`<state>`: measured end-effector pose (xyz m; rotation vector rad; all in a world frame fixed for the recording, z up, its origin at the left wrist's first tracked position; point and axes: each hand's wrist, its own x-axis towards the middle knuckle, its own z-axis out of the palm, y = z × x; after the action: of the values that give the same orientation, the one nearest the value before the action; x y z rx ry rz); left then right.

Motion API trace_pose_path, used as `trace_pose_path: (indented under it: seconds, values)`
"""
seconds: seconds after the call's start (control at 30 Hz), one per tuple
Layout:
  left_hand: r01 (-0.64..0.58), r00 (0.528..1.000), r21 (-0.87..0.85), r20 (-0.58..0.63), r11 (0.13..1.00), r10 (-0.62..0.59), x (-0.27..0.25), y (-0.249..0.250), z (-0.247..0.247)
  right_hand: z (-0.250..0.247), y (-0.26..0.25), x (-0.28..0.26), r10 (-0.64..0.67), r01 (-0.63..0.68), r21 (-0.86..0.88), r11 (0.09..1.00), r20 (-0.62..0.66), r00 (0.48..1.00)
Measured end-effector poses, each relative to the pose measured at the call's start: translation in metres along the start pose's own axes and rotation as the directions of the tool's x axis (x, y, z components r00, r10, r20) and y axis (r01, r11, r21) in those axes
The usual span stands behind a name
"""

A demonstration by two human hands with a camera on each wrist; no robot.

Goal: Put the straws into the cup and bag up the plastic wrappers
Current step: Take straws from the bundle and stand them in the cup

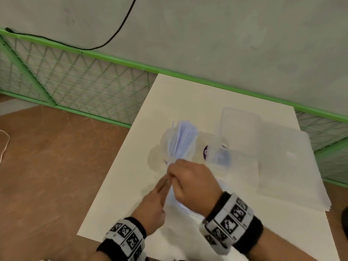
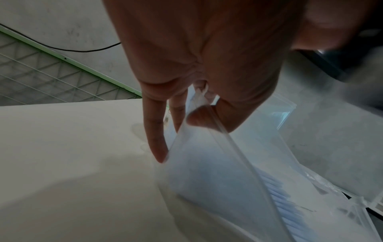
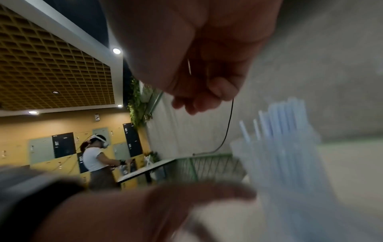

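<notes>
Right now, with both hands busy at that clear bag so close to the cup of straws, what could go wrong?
1. The right hand works right beside the cup, which is crammed with tall straws; a knock might tip it over.
2. The left hand pinches only the edge of the clear bag, so the slippery film could slide free.

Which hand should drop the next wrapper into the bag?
Right, probably. The left hand already pinches the clear bag's rim, holding its mouth up, so it is busy. The right hand sits beside it, fingers curled; whether it holds a wrapper is unclear.
</notes>
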<state>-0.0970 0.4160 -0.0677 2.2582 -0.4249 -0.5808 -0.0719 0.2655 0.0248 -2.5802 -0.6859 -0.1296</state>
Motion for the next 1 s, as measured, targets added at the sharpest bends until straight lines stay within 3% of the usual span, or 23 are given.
trace_pose_path:
  seconds: [0.03,0.07,0.13,0.2,0.33,0.43,0.57,0.8,0.9,1.0]
  values:
    - [-0.013,1.0,-0.013,-0.003,1.0,0.013,0.001,-0.001,0.0,0.009,-0.005,-0.018,0.06,-0.054,-0.039,0.998,0.158,0.986]
    - [-0.04,0.999,-0.024,-0.006,0.999,0.039,0.001,-0.002,0.001,0.02,-0.006,-0.033,0.149,-0.123,-0.1,0.987,0.321,0.935]
    - [-0.062,0.998,-0.03,-0.007,0.998,0.062,0.002,-0.006,0.004,0.048,0.003,-0.059,0.336,-0.251,-0.231,0.94,0.502,0.797]
    - [-0.065,0.998,-0.014,-0.015,0.998,0.064,0.003,-0.007,0.007,0.072,0.019,-0.075,0.42,-0.281,-0.324,0.903,0.532,0.735]
    - [-0.086,0.996,0.004,-0.029,0.996,0.086,0.005,-0.003,0.008,0.088,0.043,-0.089,0.477,-0.293,-0.394,0.871,0.54,0.693]
    - [-0.093,0.995,0.025,-0.026,0.995,0.094,0.006,-0.003,0.01,0.087,0.055,-0.097,0.529,-0.332,-0.437,0.836,0.479,0.701]
    - [-0.086,0.996,0.035,-0.026,0.996,0.087,0.003,-0.001,0.013,0.101,0.049,-0.101,0.47,-0.359,-0.336,0.871,0.355,0.808]
    - [-0.091,0.995,0.033,-0.036,0.995,0.092,0.0,0.001,0.016,0.124,0.046,-0.098,0.485,-0.301,-0.47,0.83,0.342,0.805]
    - [-0.079,0.996,0.032,-0.048,0.996,0.081,-0.002,0.003,0.016,0.117,0.041,-0.095,0.511,-0.293,-0.491,0.82,0.4,0.761]
    - [-0.074,0.996,0.026,-0.049,0.997,0.075,-0.003,0.004,0.017,0.118,0.044,-0.093,0.481,-0.24,-0.52,0.82,0.398,0.781]
